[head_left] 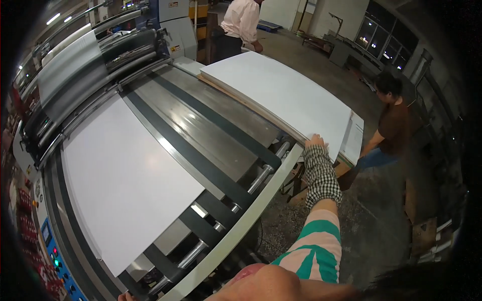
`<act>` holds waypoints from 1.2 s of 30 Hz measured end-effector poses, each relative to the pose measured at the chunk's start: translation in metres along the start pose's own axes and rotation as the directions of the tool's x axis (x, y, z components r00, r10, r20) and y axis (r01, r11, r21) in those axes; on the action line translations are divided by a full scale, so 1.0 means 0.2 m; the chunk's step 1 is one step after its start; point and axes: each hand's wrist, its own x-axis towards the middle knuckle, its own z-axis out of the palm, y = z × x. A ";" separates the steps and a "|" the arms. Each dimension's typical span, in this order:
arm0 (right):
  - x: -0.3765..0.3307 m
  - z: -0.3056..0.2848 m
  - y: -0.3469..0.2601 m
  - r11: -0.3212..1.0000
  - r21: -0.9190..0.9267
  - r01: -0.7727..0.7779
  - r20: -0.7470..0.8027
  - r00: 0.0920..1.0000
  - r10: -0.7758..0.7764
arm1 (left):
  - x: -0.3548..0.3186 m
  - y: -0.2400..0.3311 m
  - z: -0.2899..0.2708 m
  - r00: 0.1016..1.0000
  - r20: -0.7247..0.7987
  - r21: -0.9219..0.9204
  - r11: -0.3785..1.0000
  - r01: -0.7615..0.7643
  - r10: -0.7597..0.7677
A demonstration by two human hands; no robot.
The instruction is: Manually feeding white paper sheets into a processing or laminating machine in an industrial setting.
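At the near corner of a tall stack of white sheets (pixel 281 85), my right hand (pixel 315 141) is closed on the edge of the top white sheet. A black-and-white checked sleeve covers that forearm. Only the fingertips of my left hand (pixel 126 296) show, at the lower edge beside the machine's front rollers; whether they hold anything is hidden. Another large white sheet (pixel 125 175) lies flat on the dark belts (pixel 201 135) of the machine's feed table, to the left of the stack. Its far end reaches the rollers.
A pale curved bar (pixel 241 231) borders the feed table. A roller unit (pixel 75 75) with grey film stands at the far left, above a blue control panel (pixel 55 261). A person in brown (pixel 394 125) reaches toward the stack; another in a light shirt (pixel 241 22) stands behind it.
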 end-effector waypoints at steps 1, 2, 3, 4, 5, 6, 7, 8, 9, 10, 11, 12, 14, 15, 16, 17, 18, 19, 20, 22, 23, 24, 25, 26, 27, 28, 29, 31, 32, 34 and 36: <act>0.02 0.03 0.04 1.000 -0.007 -0.009 -0.007 1.000 0.009 | 0.13 0.08 0.08 0.867 0.035 0.121 0.863 0.490 -0.497; -0.01 0.02 0.01 1.000 -0.001 -0.031 0.051 0.998 0.031 | 0.21 0.17 0.11 0.503 -0.004 0.253 0.486 0.836 -0.864; -0.05 0.01 -0.05 0.999 0.011 -0.045 0.112 0.993 0.043 | 0.20 0.15 0.12 0.501 -0.017 0.256 0.481 0.839 -0.865; -0.08 0.00 -0.11 0.999 0.019 -0.035 0.117 0.993 0.033 | 0.20 0.07 0.18 0.495 0.007 0.128 0.492 0.861 -0.869; -0.08 -0.03 -0.16 0.997 -0.068 0.026 0.186 0.982 -0.013 | 0.20 0.00 0.25 0.495 0.037 -0.004 0.495 0.869 -0.868; -0.08 -0.07 -0.18 0.984 -0.150 0.094 0.257 0.965 -0.053 | 0.18 -0.04 0.27 0.499 0.064 -0.136 0.487 0.863 -0.864; -0.08 -0.17 -0.15 0.969 -0.124 0.215 0.263 0.948 -0.177 | 0.28 0.12 0.30 0.508 0.136 -0.145 0.491 0.859 -0.850; -0.11 -0.29 -0.15 0.989 0.016 0.144 0.157 0.977 -0.145 | 0.37 0.32 0.33 0.518 0.199 -0.153 0.496 0.855 -0.832; -0.14 -0.27 -0.16 0.979 0.028 0.200 0.143 0.969 -0.202 | 0.35 0.34 0.36 0.531 0.209 -0.210 0.493 0.845 -0.821; -0.15 -0.23 -0.18 0.966 0.037 0.254 0.121 0.959 -0.257 | 0.36 0.38 0.38 0.553 0.244 -0.180 0.523 0.833 -0.796; -0.20 -0.13 -0.23 0.927 0.006 0.375 0.085 0.924 -0.374 | 0.34 0.37 0.43 0.614 0.228 -0.155 0.594 0.789 -0.756; -0.29 -0.02 -0.29 0.866 0.067 0.495 0.137 0.856 -0.499 | 0.31 0.35 0.49 0.668 0.208 -0.124 0.658 0.743 -0.714; -0.68 -0.06 -0.53 0.731 0.180 0.658 0.270 0.682 -0.680 | 0.28 0.44 0.59 0.662 0.326 -0.281 0.599 0.750 -0.675; -0.82 -0.01 -0.61 0.609 0.258 0.750 0.272 0.549 -0.791 | 0.28 0.51 0.67 0.689 0.371 -0.253 0.646 0.720 -0.622; -1.01 0.05 -0.69 0.656 0.508 0.559 0.139 0.698 -0.702 | 0.30 0.59 0.74 0.709 0.421 -0.229 0.690 0.687 -0.566; -1.14 0.13 -0.74 0.568 0.500 0.654 0.044 0.636 -0.771 | 0.33 0.70 0.80 0.727 0.473 -0.237 0.723 0.649 -0.498; -1.21 0.31 -0.80 0.400 0.253 0.881 -0.032 0.421 -0.906 | 0.36 0.79 0.86 0.739 0.519 -0.250 0.751 0.611 -0.429; -1.54 0.19 -0.90 0.414 0.623 0.663 -0.169 0.631 -0.757 | 0.35 0.79 0.82 0.712 0.559 -0.110 0.812 0.573 -0.426; -1.73 0.11 -0.93 0.314 0.733 0.603 -0.148 0.592 -0.793 | 0.35 0.80 0.81 0.676 0.614 0.010 0.861 0.508 -0.406; -2.02 0.02 -0.93 0.141 0.810 0.569 -0.245 0.547 -0.801 | 0.32 0.82 0.81 0.704 0.591 0.106 0.904 0.415 -0.393; -2.14 -0.01 -0.93 0.074 0.823 0.564 -0.281 0.516 -0.810 | 0.25 0.75 0.81 0.782 0.493 0.213 0.925 0.316 -0.381; -2.21 -0.05 -0.93 0.020 0.830 0.558 -0.316 0.500 -0.806 | 0.22 0.73 0.75 0.782 0.466 0.228 0.910 0.345 -0.413; -2.23 -0.04 -0.93 -0.006 0.832 0.555 -0.319 0.469 -0.823 | 0.20 0.70 0.69 0.605 0.545 0.022 0.731 0.681 -0.580; -2.20 -0.03 -0.93 -0.133 0.822 0.554 -0.379 0.358 -0.853 | 0.16 0.69 0.62 0.400 0.656 -0.154 0.404 0.901 -0.640; -2.16 -0.01 -0.91 -0.254 0.804 0.538 -0.438 0.248 -0.864 | 0.13 0.71 0.54 0.358 0.673 -0.236 0.270 0.933 -0.647; -2.12 0.03 -0.91 -0.167 0.791 0.589 -0.409 0.304 -0.861 | 0.04 0.63 0.48 0.462 0.673 -0.347 0.304 0.887 -0.578; -2.05 0.10 -0.92 -0.071 0.769 0.635 -0.382 0.368 -0.848 | -0.03 0.60 0.43 0.459 0.652 -0.400 0.240 0.884 -0.604; -1.82 0.30 -0.91 0.047 0.610 0.791 -0.442 0.388 -0.809 | -0.10 0.56 0.36 0.463 0.628 -0.460 0.182 0.869 -0.626; -1.78 0.26 -0.90 0.200 0.577 0.792 -0.298 0.432 -0.851 | -0.15 0.55 0.31 0.426 0.578 -0.466 0.148 0.872 -0.696; -1.81 0.06 -0.86 0.463 0.452 0.763 -0.030 0.531 -0.847 | -0.24 0.55 0.24 0.375 0.504 -0.486 0.103 0.868 -0.778; -1.81 0.00 -0.83 0.561 0.365 0.743 0.086 0.573 -0.815 | -0.25 0.55 0.23 0.387 0.490 -0.539 0.077 0.839 -0.781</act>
